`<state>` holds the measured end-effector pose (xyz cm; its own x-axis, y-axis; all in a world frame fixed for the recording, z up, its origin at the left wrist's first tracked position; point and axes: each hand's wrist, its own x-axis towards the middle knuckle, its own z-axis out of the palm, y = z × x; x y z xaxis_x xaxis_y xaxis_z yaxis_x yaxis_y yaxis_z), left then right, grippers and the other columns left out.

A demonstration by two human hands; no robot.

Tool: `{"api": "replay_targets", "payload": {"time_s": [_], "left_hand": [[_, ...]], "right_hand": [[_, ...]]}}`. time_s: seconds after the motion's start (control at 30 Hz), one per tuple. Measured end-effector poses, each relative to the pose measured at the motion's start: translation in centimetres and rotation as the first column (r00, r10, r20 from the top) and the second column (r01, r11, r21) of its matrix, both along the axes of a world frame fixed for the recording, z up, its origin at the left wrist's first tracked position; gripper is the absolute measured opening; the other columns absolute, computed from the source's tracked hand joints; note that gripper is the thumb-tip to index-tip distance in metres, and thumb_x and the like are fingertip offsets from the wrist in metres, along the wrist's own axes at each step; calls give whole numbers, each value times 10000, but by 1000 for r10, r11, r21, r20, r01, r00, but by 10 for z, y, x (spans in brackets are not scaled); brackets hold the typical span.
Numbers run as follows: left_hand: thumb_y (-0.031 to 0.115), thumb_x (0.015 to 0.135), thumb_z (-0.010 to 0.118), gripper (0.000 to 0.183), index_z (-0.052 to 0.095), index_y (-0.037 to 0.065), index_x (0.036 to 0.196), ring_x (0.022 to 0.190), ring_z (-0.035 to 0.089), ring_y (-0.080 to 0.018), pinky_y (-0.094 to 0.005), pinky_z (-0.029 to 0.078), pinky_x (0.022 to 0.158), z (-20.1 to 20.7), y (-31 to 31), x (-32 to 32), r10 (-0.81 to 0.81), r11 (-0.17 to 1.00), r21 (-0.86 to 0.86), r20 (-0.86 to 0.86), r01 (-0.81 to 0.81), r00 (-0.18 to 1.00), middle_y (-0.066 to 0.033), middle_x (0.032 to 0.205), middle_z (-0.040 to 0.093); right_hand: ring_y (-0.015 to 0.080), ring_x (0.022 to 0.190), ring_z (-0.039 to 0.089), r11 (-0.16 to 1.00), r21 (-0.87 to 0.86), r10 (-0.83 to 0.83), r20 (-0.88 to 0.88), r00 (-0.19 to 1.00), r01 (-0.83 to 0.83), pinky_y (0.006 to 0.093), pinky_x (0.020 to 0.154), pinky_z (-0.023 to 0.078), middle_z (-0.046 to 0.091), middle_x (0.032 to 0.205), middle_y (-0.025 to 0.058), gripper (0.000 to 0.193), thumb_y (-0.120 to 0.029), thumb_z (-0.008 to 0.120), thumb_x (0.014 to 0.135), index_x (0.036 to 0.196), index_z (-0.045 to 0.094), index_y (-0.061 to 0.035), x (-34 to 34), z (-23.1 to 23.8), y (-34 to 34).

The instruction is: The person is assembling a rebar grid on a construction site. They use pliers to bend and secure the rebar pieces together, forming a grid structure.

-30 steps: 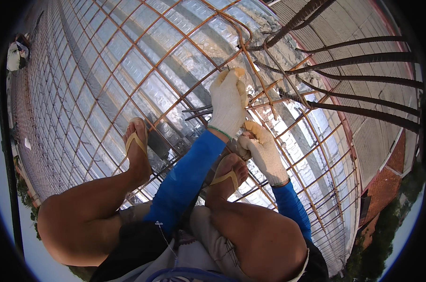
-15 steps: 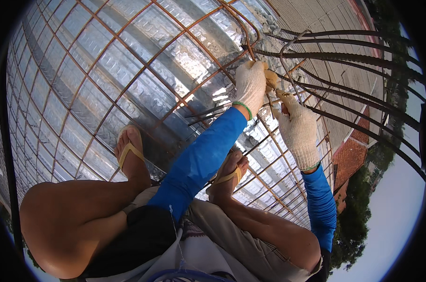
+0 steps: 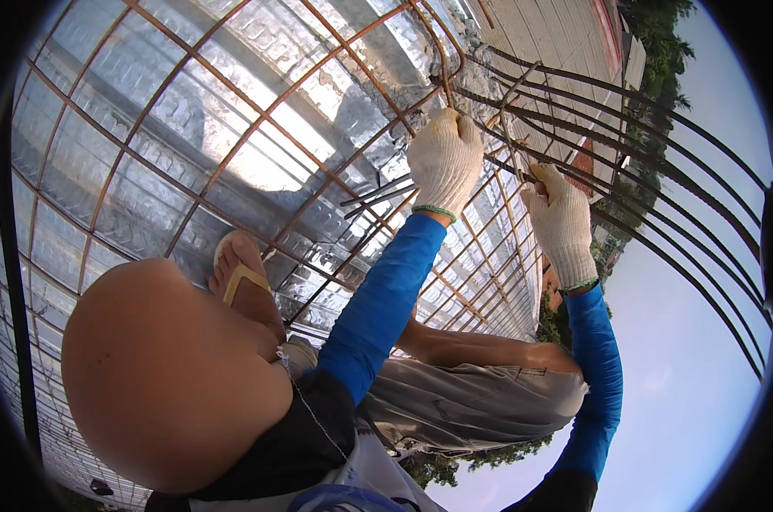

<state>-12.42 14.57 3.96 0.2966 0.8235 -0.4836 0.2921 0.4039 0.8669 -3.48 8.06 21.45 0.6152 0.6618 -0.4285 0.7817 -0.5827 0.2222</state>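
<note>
My left hand, in a white knitted glove, is closed in a fist where a bent rusty steel bar comes down to it, and it appears to grip that bar's lower end. To its right, my gloved right hand is closed, thumb and fingers pinched at the end of a thin steel bar among the thick rods. What lies inside each palm is hidden. Rusty wire mesh spreads left of and below my left hand, over ribbed shiny metal sheeting.
Several thick dark ribbed rods curve out to the right, past my right hand. My sandalled foot stands on the mesh. Loose dark bars lie by my left wrist. A grey roof, trees and sky are beyond.
The view has tilted, bringing my left knee up large and more sky at right. My hands are farther apart; the left has drawn away from the right and become a fist.
</note>
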Motion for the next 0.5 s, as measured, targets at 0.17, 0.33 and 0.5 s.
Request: {"api": "replay_targets", "payload": {"time_s": [0.17, 0.33, 0.5], "left_hand": [[183, 985, 680, 100, 728, 96, 981, 853, 725, -387, -494, 585, 729, -30, 30, -20, 280, 910, 332, -50, -248, 959, -154, 954, 715], [154, 973, 669, 178, 777, 125, 1112, 940, 728, -381, -502, 591, 844, -43, 50, -39, -77, 937, 349, 105, 36, 991, -139, 1061, 743], [183, 966, 698, 196, 805, 120, 1119, 1021, 731, -345, -457, 590, 944, -42, 65, -48, -371, 774, 555, 9, 304, 929, -106, 1118, 777]], "right_hand": [[241, 829, 717, 1000, -8, -28, -63, 998, 27, 379, 768, 561, 721, 924, 117, 410, -154, 752, 902, 1302, 731, -66, -11, 26, 2], [197, 831, 688, 971, 99, -192, -228, 955, 219, 341, 781, 555, 705, 910, 108, 380, -125, 738, 911, 1276, 739, -21, -5, 2, 9], [172, 839, 684, 952, 134, -220, -335, 916, 277, 331, 759, 554, 700, 950, 83, 360, -100, 684, 939, 1282, 736, -3, 4, -28, 8]]}}
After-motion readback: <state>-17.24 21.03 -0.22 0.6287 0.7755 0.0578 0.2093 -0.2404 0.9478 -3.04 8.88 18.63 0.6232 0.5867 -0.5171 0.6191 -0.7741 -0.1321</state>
